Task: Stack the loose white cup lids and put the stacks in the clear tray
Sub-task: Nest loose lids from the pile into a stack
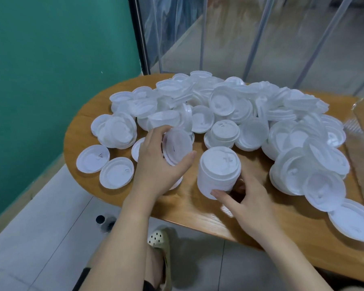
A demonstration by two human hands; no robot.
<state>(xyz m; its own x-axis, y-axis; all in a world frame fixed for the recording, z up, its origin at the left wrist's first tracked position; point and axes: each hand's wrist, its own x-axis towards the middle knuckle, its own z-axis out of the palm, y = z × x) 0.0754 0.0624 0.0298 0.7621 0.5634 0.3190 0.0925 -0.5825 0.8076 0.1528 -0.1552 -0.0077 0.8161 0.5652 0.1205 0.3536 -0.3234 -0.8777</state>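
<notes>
Wooden table (198,208) near edge bare — left hand (156,164) grips 1 lid (178,148), right hand (250,204) grips stack (219,173).

We see two bare forearms reaching in from the bottom edge, with no sleeves, watch, rings or bracelets on the left hand (156,162) or the right hand (250,204). The fingernails are short and unpainted. At the very bottom, dark fabric (82,278) shows beside the left arm — clothing, though we cannot tell which garment. Lower down, one foot wears a pale cream slip-on shoe (159,238) with round perforations over the toe — the other foot is out of view.
</notes>
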